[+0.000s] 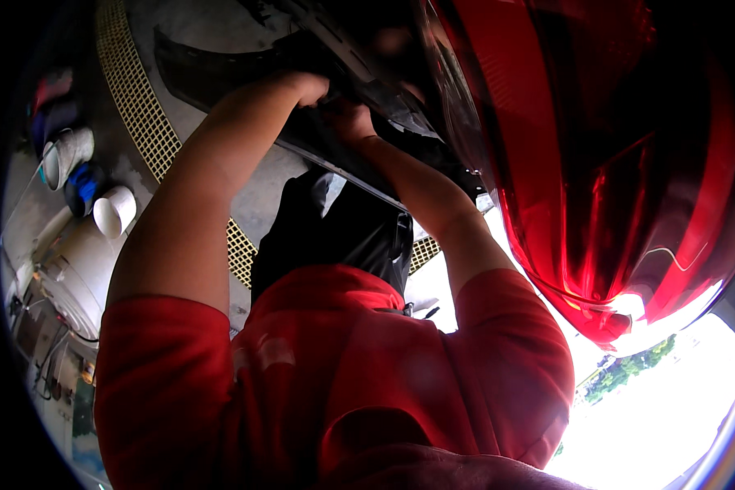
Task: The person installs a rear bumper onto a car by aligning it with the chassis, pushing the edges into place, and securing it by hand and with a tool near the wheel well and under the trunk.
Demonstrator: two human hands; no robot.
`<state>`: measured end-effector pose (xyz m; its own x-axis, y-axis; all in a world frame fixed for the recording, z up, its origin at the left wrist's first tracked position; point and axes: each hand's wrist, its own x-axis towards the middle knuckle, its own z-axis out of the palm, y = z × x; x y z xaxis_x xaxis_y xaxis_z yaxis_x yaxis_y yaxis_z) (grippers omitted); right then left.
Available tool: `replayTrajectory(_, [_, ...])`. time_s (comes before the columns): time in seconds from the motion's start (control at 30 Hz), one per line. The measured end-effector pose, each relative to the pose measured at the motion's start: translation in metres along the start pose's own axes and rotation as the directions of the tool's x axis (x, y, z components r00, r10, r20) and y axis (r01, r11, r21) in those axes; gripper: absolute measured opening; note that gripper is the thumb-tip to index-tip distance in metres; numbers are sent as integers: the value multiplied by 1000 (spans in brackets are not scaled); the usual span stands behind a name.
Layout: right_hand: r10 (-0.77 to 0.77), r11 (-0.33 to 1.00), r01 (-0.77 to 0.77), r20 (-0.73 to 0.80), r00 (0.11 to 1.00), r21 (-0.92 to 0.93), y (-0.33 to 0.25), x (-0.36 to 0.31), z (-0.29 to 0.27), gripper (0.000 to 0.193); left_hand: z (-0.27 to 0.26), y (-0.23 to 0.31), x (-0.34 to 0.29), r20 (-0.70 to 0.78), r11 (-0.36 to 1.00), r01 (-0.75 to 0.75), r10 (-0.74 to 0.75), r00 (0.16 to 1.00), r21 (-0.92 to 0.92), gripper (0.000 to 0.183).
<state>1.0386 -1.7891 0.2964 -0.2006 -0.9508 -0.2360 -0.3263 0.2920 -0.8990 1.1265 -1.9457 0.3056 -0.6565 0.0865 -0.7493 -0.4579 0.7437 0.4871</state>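
My left hand is curled at the dark underside of a red car, against a long black plastic panel that hangs low beside the car body. Just right of it and a little nearer, my right hand is closed like a fist among dark parts below the car's edge. Both sets of fingertips are lost in shadow, so what they grip cannot be made out. The two hands are close together, with both arms stretched forward.
A yellow floor grating curves across the grey concrete floor. To the left stand a large white drum, a white bucket and other containers. Bright daylight enters at the lower right, past the car.
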Motion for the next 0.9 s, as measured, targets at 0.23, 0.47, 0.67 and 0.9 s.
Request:
replayTrajectory(0.23, [60,998,-60,20,998,21,6,4,-9,21,7,-9,9,-184,995,-87,76,980,-54,15])
replayTrajectory(0.47, [7,992,-9,-18,1000,-126,8,3,-9,23,14,-27,36,-114,991,-60,47,992,-117,13])
replayTrajectory(0.67, [107,988,-109,-24,994,-105,4,1,-12,22,9,-8,30,-102,997,-18,11,995,-75,14])
replayTrajectory(0.9, [-40,974,34,-23,999,-224,-10,-5,-12,18,8,1,18,-86,998,15,-21,996,-66,15])
